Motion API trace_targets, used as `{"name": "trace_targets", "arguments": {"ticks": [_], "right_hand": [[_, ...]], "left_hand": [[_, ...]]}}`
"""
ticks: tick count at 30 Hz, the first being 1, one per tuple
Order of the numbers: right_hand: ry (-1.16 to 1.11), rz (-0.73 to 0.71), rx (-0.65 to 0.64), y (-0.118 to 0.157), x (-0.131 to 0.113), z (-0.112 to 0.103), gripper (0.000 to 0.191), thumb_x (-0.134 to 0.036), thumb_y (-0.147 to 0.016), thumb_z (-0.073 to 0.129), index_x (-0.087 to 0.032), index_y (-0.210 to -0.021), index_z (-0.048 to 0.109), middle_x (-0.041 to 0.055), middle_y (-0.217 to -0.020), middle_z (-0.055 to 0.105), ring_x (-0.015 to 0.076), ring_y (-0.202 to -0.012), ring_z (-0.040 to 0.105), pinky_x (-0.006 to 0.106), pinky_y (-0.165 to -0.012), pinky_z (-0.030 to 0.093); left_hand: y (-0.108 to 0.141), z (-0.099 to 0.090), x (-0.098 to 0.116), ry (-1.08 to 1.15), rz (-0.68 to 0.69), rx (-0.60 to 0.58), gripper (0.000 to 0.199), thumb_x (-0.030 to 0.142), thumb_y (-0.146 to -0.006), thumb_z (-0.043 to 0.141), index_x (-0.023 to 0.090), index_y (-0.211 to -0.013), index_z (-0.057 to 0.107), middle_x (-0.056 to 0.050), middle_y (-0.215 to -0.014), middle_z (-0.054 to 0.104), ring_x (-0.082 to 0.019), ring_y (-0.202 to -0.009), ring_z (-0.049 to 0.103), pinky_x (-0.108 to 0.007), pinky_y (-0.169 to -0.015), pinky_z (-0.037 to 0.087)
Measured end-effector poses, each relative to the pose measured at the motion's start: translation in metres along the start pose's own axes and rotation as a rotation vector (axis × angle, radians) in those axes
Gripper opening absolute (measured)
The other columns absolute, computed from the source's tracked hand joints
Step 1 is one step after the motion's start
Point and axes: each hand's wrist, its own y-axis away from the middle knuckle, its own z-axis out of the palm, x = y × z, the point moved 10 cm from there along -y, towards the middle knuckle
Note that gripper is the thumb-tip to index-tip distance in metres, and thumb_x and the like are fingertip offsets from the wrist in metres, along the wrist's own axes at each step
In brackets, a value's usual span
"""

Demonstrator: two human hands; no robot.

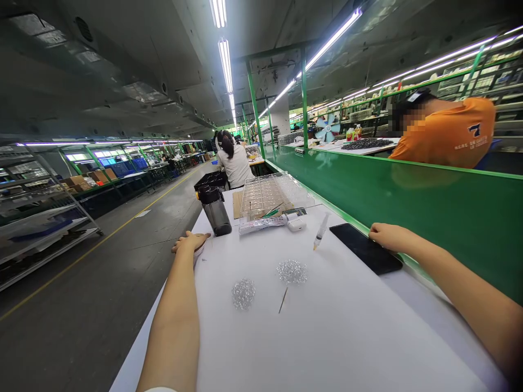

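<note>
My left hand (189, 241) lies at the table's left edge with its fingers stretched out, close to the dark bottle. Part of a small reddish-rimmed item (199, 250) shows beneath it. At the right side, my right hand (384, 235) has its fingers curled down beside a black phone (363, 247); whatever they hold, if anything, is hidden. Between my arms lie two small heaps of clear, shiny pieces, the left heap (243, 294) and the right heap (291, 271). A thin metal pin-like tool (283, 300) rests below the right heap. Behind it lies a syringe (321, 232) with an amber tip.
A dark bottle (216, 211) stands at the left edge. Clear plastic trays (265, 196) and a white earbud case (296, 224) lie farther back. A green divider (408, 190) runs along the right. One person (236, 166) sits ahead; another in orange (449, 133) is beyond the divider.
</note>
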Motion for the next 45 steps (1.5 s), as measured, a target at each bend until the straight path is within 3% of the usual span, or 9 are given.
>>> {"name": "trace_targets", "arguments": {"ticks": [4, 7, 11, 13, 18, 24, 32, 39, 45], "right_hand": [[-0.008, -0.017, 0.001, -0.007, 0.004, 0.003, 0.016, -0.02, -0.114, 0.051, -0.023, -0.102, 0.061, 0.0058, -0.08, 0.069, 0.0347, -0.096, 0.08, 0.044, -0.089, 0.052], [-0.01, -0.058, 0.0, -0.018, 0.009, 0.007, 0.012, -0.025, -0.113, 0.052, -0.024, -0.105, 0.061, 0.0051, -0.075, 0.068, 0.0355, -0.091, 0.08, 0.044, -0.087, 0.053], [-0.021, -0.068, 0.005, -0.025, 0.014, 0.009, 0.011, -0.026, -0.112, 0.053, -0.024, -0.104, 0.06, 0.005, -0.075, 0.068, 0.0353, -0.09, 0.08, 0.045, -0.087, 0.053], [-0.02, -0.055, 0.012, -0.024, 0.016, 0.008, 0.011, -0.026, -0.112, 0.054, -0.024, -0.102, 0.058, 0.0054, -0.079, 0.07, 0.0336, -0.091, 0.08, 0.044, -0.087, 0.053], [-0.005, -0.049, 0.006, -0.015, 0.009, 0.004, 0.018, -0.032, -0.117, 0.053, -0.025, -0.101, 0.057, 0.0051, -0.079, 0.071, 0.0323, -0.089, 0.078, 0.043, -0.086, 0.051], [-0.037, 0.005, 0.052, 0.013, -0.004, -0.009, 0.023, -0.016, -0.11, 0.054, -0.023, -0.09, 0.061, 0.0062, -0.078, 0.071, 0.0306, -0.087, 0.079, 0.039, -0.085, 0.056], [-0.041, 0.02, 0.089, 0.031, -0.016, -0.017, 0.038, -0.013, -0.113, 0.051, -0.025, -0.078, 0.055, 0.0094, -0.083, 0.073, 0.0251, -0.076, 0.071, 0.035, -0.078, 0.05], [-0.048, 0.019, 0.075, 0.035, -0.017, -0.017, 0.036, -0.012, -0.112, 0.053, -0.026, -0.079, 0.054, 0.0082, -0.084, 0.072, 0.0246, -0.073, 0.068, 0.035, -0.078, 0.049], [-0.06, 0.037, 0.069, 0.042, -0.02, -0.019, 0.041, -0.013, -0.118, 0.044, -0.025, -0.081, 0.055, 0.0087, -0.086, 0.072, 0.0243, -0.078, 0.069, 0.035, -0.079, 0.049]], "left_hand": [[0.005, -0.006, -0.003, 0.051, -0.023, 0.043, 0.095, 0.068, -0.09, 0.077, 0.018, -0.17, 0.069, -0.039, -0.167, 0.067, -0.061, -0.164, 0.06, -0.077, -0.128, 0.054], [0.015, -0.022, -0.008, 0.136, -0.073, 0.17, 0.083, 0.065, -0.097, 0.073, 0.021, -0.167, 0.069, -0.036, -0.17, 0.063, -0.06, -0.166, 0.056, -0.076, -0.13, 0.051], [0.034, -0.053, -0.007, 0.323, -0.015, 0.454, 0.091, 0.061, -0.106, 0.076, 0.025, -0.184, 0.05, -0.032, -0.179, 0.049, -0.053, -0.166, 0.054, -0.068, -0.132, 0.053], [0.039, -0.058, -0.004, 0.364, 0.016, 0.491, 0.094, 0.059, -0.107, 0.08, 0.024, -0.187, 0.044, -0.03, -0.18, 0.043, -0.05, -0.165, 0.053, -0.064, -0.134, 0.052], [0.036, -0.056, 0.009, 0.319, 0.05, 0.431, 0.073, 0.057, -0.106, 0.087, 0.023, -0.166, 0.063, -0.027, -0.174, 0.044, -0.049, -0.162, 0.054, -0.06, -0.137, 0.049], [0.029, -0.056, 0.006, 0.268, 0.066, 0.434, 0.075, 0.052, -0.103, 0.089, 0.016, -0.163, 0.062, -0.032, -0.172, 0.053, -0.051, -0.16, 0.061, -0.059, -0.132, 0.055], [0.019, -0.026, 0.001, 0.057, 0.066, 0.164, 0.087, 0.07, -0.105, 0.073, 0.004, -0.162, 0.069, -0.041, -0.175, 0.058, -0.055, -0.162, 0.063, -0.06, -0.132, 0.055], [0.005, -0.012, 0.003, -0.044, 0.145, 0.095, 0.065, 0.07, -0.1, 0.079, 0.021, -0.141, 0.09, -0.031, -0.154, 0.079, -0.057, -0.153, 0.071, -0.068, -0.125, 0.058], [-0.001, -0.01, -0.002, 0.023, 0.135, 0.133, 0.077, 0.07, -0.097, 0.076, 0.023, -0.157, 0.083, -0.031, -0.176, 0.064, -0.056, -0.158, 0.067, -0.064, -0.128, 0.059]]}}
